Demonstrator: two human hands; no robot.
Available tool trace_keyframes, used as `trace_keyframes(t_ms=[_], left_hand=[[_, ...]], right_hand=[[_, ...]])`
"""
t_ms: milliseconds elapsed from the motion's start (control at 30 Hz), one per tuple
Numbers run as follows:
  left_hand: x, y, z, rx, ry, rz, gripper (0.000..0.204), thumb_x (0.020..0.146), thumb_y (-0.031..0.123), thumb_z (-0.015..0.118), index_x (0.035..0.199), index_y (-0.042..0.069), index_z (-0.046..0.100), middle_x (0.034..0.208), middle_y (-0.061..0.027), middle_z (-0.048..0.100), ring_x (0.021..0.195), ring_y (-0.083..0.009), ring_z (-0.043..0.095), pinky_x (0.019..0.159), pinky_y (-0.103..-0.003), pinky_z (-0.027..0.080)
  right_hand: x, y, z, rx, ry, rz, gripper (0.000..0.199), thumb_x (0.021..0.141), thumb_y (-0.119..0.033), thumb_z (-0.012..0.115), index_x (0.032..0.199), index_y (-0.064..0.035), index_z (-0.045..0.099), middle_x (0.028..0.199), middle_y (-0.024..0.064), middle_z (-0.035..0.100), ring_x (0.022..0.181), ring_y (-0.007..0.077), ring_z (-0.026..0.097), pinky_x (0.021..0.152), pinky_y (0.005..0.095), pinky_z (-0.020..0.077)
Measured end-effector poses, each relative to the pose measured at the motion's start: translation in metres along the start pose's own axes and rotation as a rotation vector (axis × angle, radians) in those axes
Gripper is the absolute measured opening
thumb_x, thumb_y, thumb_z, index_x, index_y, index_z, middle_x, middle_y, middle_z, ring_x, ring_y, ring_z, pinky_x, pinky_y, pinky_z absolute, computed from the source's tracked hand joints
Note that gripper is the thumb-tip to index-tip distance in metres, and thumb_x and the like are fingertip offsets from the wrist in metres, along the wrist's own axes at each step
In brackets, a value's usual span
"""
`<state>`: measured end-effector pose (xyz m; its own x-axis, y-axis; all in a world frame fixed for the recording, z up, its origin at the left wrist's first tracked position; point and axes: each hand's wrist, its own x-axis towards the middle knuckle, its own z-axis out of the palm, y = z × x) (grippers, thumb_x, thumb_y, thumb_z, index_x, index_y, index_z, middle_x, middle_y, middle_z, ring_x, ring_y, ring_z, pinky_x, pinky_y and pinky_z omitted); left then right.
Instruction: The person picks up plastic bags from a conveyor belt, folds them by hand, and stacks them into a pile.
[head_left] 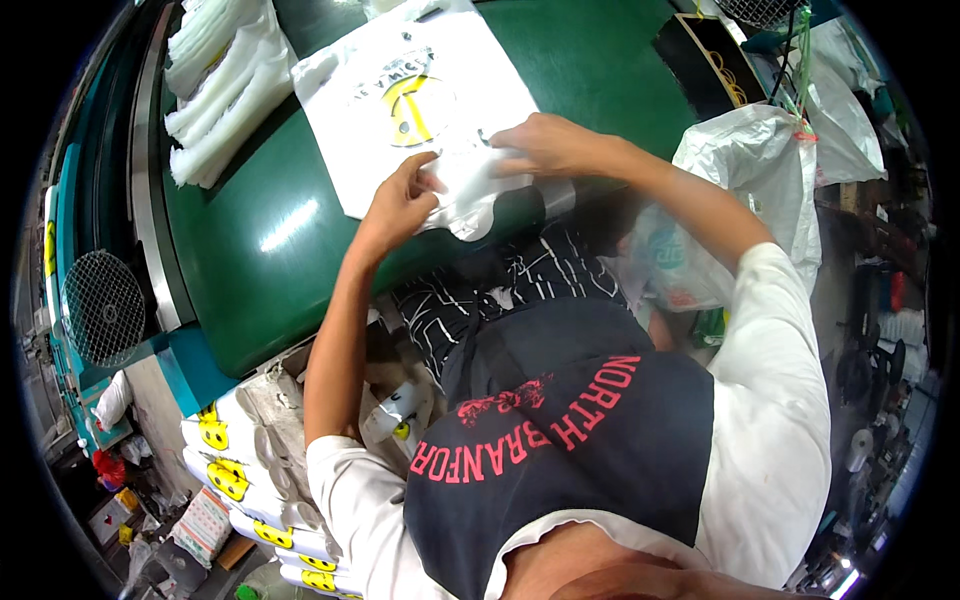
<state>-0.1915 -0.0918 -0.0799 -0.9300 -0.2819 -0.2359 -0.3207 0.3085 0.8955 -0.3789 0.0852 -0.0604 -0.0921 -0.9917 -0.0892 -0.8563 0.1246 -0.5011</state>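
A white plastic bag (465,115) with a yellow smiling-face print lies flat on the green tabletop (255,280). Its near end, with a rounded flap, is crumpled and hangs at the table's front edge. At the left of this crumpled end, my left hand (403,203) has its fingers curled and pinched onto the plastic. My right hand (548,147) reaches over the bag's right near corner. Its fingertips are smeared by motion, so whether they grip the plastic is unclear.
Folded white plastic bags (225,95) are piled at the far left of the table. A black box holding yellow rubber bands (735,75) sits at the far right. A white plastic sack (750,165) hangs by the right edge. Bundles of printed bags (230,480) are stacked at lower left, below a fan grille (103,308).
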Motion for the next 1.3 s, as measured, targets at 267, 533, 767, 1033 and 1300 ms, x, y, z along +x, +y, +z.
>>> trace_keyframes(t_ms=[267, 533, 767, 1033, 1300], left_hand=[[-0.013, -0.008, 0.034, 1.104, 0.149, 0.485, 0.069, 0.071, 0.011, 0.062, 0.135, 0.004, 0.038, 0.137, -0.0153, 0.040, 0.119, -0.0320, 0.044, 0.093, -0.044, 0.037], [0.018, 0.027, -0.005, 0.776, 0.040, 0.270, 0.032, 0.075, 0.005, 0.057, 0.106, 0.008, 0.060, 0.095, -0.0130, 0.063, 0.087, -0.0317, 0.060, 0.074, -0.042, 0.049], [0.017, 0.022, -0.010, 0.720, 0.080, 0.302, 0.024, 0.078, 0.011, 0.057, 0.101, 0.005, 0.061, 0.091, -0.0146, 0.064, 0.086, -0.0317, 0.061, 0.071, -0.043, 0.049], [0.052, 0.041, -0.017, 0.903, 0.476, 0.618, 0.051, 0.075, 0.018, 0.067, 0.122, 0.006, 0.051, 0.111, -0.0144, 0.057, 0.096, -0.0306, 0.055, 0.067, -0.041, 0.049], [0.058, 0.041, -0.008, 0.847, 0.044, 0.262, 0.043, 0.065, 0.014, 0.067, 0.107, 0.011, 0.062, 0.113, -0.0135, 0.055, 0.103, -0.0329, 0.054, 0.077, -0.042, 0.050]], right_hand=[[0.012, 0.012, 0.023, -0.048, 0.239, 0.145, 0.048, 0.081, -0.040, 0.063, 0.112, -0.0050, 0.054, 0.091, 0.0147, 0.065, 0.080, 0.0345, 0.061, 0.069, 0.0449, 0.0483], [-0.025, 0.014, 0.004, -0.510, 0.321, 0.114, 0.035, 0.076, -0.007, 0.056, 0.110, -0.0010, 0.056, 0.093, 0.0132, 0.063, 0.084, 0.0288, 0.062, 0.066, 0.0384, 0.0524], [-0.017, 0.011, -0.038, 0.110, 0.375, -0.135, 0.054, 0.076, -0.037, 0.070, 0.115, -0.0027, 0.057, 0.103, 0.0163, 0.064, 0.087, 0.0274, 0.064, 0.076, 0.0379, 0.0500], [0.075, 0.041, -0.004, 0.076, 0.069, 0.301, 0.039, 0.090, -0.040, 0.051, 0.098, -0.0031, 0.061, 0.087, 0.0211, 0.063, 0.087, 0.0356, 0.060, 0.073, 0.0421, 0.0468], [0.062, 0.089, -0.059, 0.229, -0.187, 0.715, 0.043, 0.084, -0.040, 0.060, 0.096, 0.0010, 0.063, 0.085, 0.0127, 0.065, 0.076, 0.0142, 0.061, 0.062, 0.0303, 0.0473]])
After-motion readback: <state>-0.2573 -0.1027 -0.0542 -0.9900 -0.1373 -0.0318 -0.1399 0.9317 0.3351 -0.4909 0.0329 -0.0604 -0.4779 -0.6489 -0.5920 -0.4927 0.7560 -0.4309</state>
